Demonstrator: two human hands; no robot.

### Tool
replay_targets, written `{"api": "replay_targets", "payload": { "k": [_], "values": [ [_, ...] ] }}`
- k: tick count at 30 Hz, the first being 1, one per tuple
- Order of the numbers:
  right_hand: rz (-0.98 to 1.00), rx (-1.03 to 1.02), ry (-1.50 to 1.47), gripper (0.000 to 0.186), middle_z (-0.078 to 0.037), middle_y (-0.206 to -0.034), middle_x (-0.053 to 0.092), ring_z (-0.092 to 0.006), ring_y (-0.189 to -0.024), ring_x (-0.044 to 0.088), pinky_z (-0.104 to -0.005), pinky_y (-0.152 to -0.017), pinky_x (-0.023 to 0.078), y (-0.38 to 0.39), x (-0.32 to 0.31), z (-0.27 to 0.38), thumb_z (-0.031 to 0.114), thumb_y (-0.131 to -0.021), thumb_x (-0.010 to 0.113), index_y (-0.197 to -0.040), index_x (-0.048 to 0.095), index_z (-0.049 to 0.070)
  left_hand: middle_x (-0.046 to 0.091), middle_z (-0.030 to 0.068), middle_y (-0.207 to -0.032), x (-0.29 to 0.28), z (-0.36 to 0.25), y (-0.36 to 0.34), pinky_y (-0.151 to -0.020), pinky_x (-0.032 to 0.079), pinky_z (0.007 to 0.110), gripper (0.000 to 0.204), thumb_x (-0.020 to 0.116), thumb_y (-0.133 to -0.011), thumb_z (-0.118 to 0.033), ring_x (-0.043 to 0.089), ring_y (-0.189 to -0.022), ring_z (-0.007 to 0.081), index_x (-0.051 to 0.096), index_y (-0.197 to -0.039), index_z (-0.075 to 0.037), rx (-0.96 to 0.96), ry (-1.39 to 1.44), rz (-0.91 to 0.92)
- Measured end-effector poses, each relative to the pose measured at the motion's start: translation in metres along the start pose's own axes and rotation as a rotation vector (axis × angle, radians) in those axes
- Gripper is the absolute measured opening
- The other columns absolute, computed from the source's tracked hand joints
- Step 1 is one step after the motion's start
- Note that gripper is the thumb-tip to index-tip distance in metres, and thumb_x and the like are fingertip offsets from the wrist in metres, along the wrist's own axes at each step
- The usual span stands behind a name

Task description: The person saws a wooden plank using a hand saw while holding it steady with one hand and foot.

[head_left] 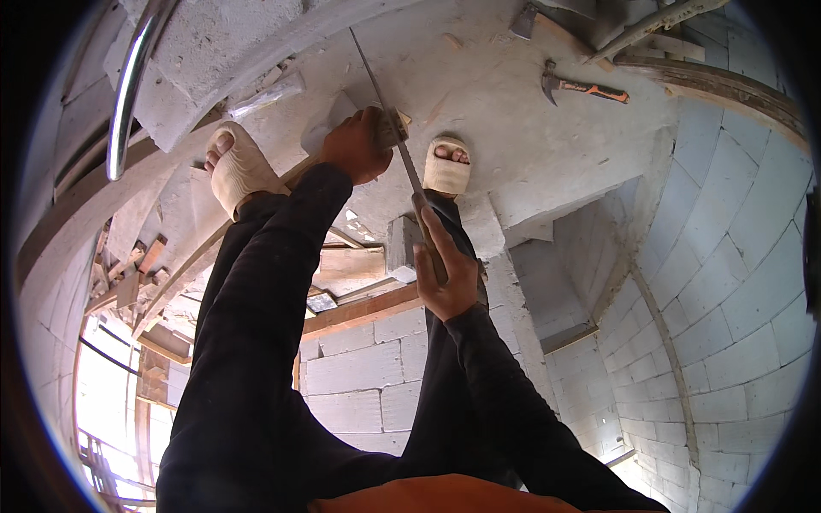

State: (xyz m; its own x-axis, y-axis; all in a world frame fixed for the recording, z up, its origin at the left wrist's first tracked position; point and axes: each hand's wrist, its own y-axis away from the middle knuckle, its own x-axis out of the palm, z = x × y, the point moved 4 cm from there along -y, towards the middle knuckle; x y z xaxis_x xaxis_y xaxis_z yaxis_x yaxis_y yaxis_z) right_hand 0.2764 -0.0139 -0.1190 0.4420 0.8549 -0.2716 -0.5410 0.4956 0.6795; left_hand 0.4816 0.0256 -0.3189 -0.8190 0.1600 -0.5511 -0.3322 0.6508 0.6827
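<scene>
My right hand (449,274) is wrapped round the wooden handle of a handsaw (407,162). Its long thin blade points forward and away from me. My left hand (357,145) grips a length of wood (391,130) close to the cut end. The blade passes right beside that end, touching it or nearly so. From under my left hand the wood seems to run back toward the lower left, partly hidden by my arm. My feet, in cream sandals, stand on either side: the left sandal (244,171) and the right sandal (446,167).
On the concrete floor (505,111) lie a claw hammer (590,89) with an orange and black handle and a hatchet (523,21). A recessed opening (556,282) drops away at the right, beside a block wall (727,222). Wood offcuts (141,269) lie at the left; a shiny metal tube (128,94) stands upper left.
</scene>
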Motion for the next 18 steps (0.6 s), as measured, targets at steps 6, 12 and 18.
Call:
{"api": "replay_targets", "payload": {
  "k": [6, 12, 18],
  "values": [
    [-0.114, -0.112, 0.019, 0.055, -0.024, -0.146, 0.065, -0.0307, -0.132, 0.067, -0.0369, -0.106, 0.056, 0.095, -0.032, 0.039, 0.0, -0.101, 0.06, -0.155, 0.051, 0.0, 0.07, 0.0155, -0.122, -0.001, 0.011, 0.008, -0.096, 0.057, 0.052, 0.055, 0.078, -0.081, -0.024, 0.069, -0.115, 0.0394, 0.056, -0.13, -0.01, 0.002, 0.007, -0.047],
    [-0.007, 0.155, 0.073, 0.054, -0.028, -0.143, 0.066, -0.0333, -0.131, 0.068, -0.0374, -0.104, 0.057, 0.005, -0.008, 0.023, 0.001, -0.1, 0.062, -0.153, 0.052, -0.004, 0.07, 0.0166, -0.122, -0.004, 0.011, -0.007, -0.097, 0.057, 0.051, 0.06, 0.078, -0.08, -0.027, 0.069, -0.115, 0.0391, 0.055, -0.133, -0.009, 0.021, 0.009, -0.024],
    [-0.066, -0.017, 0.046, 0.051, -0.03, -0.146, 0.063, -0.0364, -0.134, 0.066, -0.0388, -0.108, 0.054, 0.07, -0.028, 0.054, 0.0, -0.1, 0.061, -0.151, 0.054, -0.005, 0.07, 0.0172, -0.12, -0.012, 0.008, 0.005, -0.095, 0.058, 0.052, 0.054, 0.075, -0.082, -0.025, 0.069, -0.113, 0.0392, 0.056, -0.13, -0.009, -0.001, -0.004, -0.03]
  ]
}}
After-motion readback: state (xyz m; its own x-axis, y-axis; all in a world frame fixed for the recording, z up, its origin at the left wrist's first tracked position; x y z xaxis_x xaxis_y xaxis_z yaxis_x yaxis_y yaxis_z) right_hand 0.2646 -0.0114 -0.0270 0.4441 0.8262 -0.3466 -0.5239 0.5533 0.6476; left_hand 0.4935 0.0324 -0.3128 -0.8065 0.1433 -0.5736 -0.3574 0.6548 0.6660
